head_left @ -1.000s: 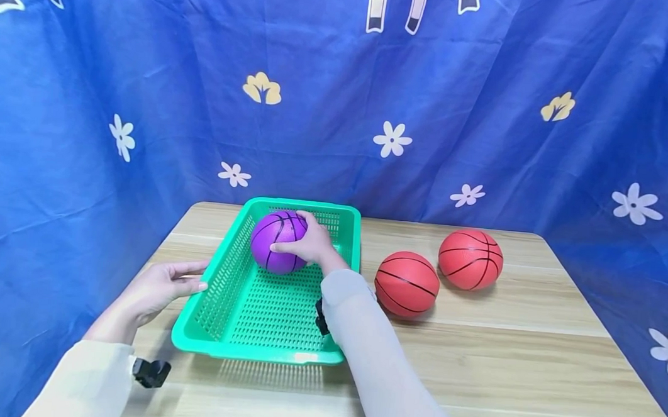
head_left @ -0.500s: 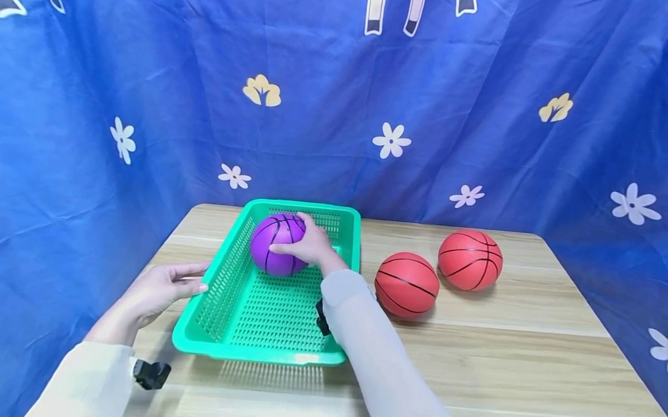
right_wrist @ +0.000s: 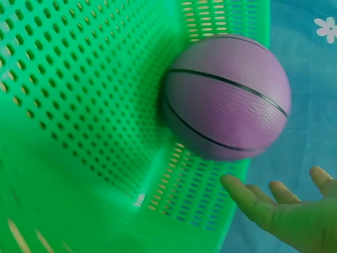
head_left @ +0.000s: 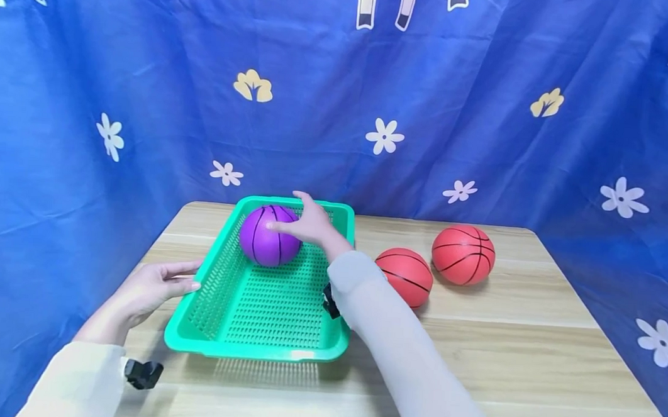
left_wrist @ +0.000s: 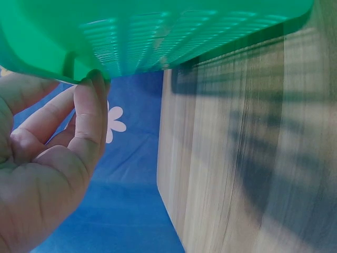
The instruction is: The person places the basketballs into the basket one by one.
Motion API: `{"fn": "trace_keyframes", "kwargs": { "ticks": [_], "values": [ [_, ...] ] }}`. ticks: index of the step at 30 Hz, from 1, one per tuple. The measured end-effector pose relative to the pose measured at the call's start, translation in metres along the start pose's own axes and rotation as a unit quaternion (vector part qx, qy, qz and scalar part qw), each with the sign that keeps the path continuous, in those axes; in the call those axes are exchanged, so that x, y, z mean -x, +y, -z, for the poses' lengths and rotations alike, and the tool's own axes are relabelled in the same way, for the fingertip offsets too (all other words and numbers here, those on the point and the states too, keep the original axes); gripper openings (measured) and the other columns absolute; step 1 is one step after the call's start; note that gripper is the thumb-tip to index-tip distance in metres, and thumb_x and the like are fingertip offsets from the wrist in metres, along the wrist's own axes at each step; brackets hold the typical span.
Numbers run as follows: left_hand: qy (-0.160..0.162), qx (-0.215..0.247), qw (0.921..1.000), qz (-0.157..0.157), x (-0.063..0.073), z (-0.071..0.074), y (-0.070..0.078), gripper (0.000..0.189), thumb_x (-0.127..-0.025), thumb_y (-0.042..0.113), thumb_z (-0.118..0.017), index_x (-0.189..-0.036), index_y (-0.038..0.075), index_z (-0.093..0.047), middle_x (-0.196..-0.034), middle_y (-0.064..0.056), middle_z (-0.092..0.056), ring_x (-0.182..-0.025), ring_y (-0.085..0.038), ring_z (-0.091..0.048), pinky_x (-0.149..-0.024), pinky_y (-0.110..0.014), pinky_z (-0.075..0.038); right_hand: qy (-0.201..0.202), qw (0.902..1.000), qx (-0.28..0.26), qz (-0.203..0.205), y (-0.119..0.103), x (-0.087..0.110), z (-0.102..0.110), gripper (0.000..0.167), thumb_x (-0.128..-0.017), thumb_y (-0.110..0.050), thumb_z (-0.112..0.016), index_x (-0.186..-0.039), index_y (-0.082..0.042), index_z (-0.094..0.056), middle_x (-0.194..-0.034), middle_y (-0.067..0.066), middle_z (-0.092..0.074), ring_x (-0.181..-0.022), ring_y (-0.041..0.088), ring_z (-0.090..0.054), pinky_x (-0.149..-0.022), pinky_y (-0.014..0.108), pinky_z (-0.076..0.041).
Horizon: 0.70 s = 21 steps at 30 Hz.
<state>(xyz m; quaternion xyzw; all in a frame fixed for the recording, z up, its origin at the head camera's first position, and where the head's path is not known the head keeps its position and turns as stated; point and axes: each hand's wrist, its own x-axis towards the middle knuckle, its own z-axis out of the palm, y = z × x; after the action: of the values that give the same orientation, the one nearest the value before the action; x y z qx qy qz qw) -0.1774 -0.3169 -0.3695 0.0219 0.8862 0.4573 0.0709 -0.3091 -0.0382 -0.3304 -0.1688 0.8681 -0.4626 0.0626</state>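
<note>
A purple toy basketball [head_left: 268, 243] sits inside a green perforated plastic basket [head_left: 253, 350], toward its far left corner. My right hand [head_left: 313, 225] hovers over the basket at the ball's right side, fingers and thumb spread. In the right wrist view a gap shows between that hand [right_wrist: 289, 219] and the ball [right_wrist: 226, 100]. On the left, my left hand [head_left: 151, 290] pinches the basket's side rim between thumb and fingers. From the left wrist view, those fingertips meet at the green rim [left_wrist: 31, 47].
Two red toy basketballs stand on the wooden table [head_left: 473, 360] right of the basket: a nearer one [head_left: 406, 276], partly behind my right forearm, and a farther one [head_left: 463, 254]. A blue patterned curtain [head_left: 315, 138] hangs behind and beside the table.
My right hand has let go of the purple basketball and risen off it with fingers spread. The ball stays in the basket. My left hand keeps its place at the rim; the head view shifted slightly.
</note>
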Motion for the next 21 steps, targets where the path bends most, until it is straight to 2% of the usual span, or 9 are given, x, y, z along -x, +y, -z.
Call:
{"fn": "trace_keyframes", "kwargs": {
  "ticks": [4,8,14,17,21],
  "values": [
    [0.002,-0.006,1.0,0.001,0.002,0.003,0.0,0.063,-0.092,0.03,-0.064,-0.14,-0.005,-0.043,-0.135,-0.024,-0.049,-0.12,-0.038,-0.048,-0.098,-0.048,-0.043,-0.01,0.9996,-0.008,0.023,-0.009,0.004,0.016,0.093,-0.076,-0.046,-0.078,-0.15,-0.02,-0.03,-0.148,0.005,-0.037,-0.132,0.024,-0.037,-0.099,0.044,-0.044],
    [0.003,-0.009,1.0,-0.003,0.001,0.004,-0.001,0.062,-0.092,0.03,-0.065,-0.139,-0.006,-0.044,-0.134,-0.023,-0.05,-0.12,-0.034,-0.048,-0.097,-0.046,-0.044,-0.015,0.9992,-0.009,0.037,-0.008,0.009,0.035,0.086,-0.077,-0.047,-0.077,-0.148,-0.023,-0.035,-0.145,0.007,-0.042,-0.131,0.024,-0.04,-0.099,0.044,-0.044],
    [0.001,-0.005,1.0,-0.004,0.0,0.003,-0.001,0.062,-0.091,0.03,-0.066,-0.138,-0.005,-0.045,-0.134,-0.021,-0.051,-0.116,-0.026,-0.052,-0.097,-0.044,-0.045,-0.009,0.9973,-0.01,0.072,0.007,0.018,0.061,0.069,-0.083,-0.049,-0.07,-0.143,-0.028,-0.043,-0.14,0.005,-0.048,-0.122,0.022,-0.05,-0.095,0.04,-0.047],
    [-0.001,-0.002,1.0,-0.005,-0.001,0.003,-0.002,0.062,-0.091,0.03,-0.066,-0.139,-0.005,-0.045,-0.134,-0.021,-0.051,-0.116,-0.026,-0.052,-0.097,-0.044,-0.045,0.005,0.9954,-0.017,0.094,0.018,0.022,0.073,0.061,-0.085,-0.049,-0.068,-0.139,-0.029,-0.049,-0.136,0.001,-0.052,-0.12,0.019,-0.052,-0.094,0.036,-0.047],
    [-0.002,-0.001,1.0,-0.006,-0.002,0.002,-0.002,0.062,-0.092,0.03,-0.066,-0.139,-0.005,-0.045,-0.134,-0.022,-0.05,-0.118,-0.03,-0.05,-0.097,-0.045,-0.044,0.031,0.9915,0.009,0.126,0.034,0.028,0.088,0.055,-0.087,-0.051,-0.064,-0.135,-0.027,-0.054,-0.132,-0.002,-0.055,-0.119,0.018,-0.053,-0.096,0.038,-0.046]
  ]
}}
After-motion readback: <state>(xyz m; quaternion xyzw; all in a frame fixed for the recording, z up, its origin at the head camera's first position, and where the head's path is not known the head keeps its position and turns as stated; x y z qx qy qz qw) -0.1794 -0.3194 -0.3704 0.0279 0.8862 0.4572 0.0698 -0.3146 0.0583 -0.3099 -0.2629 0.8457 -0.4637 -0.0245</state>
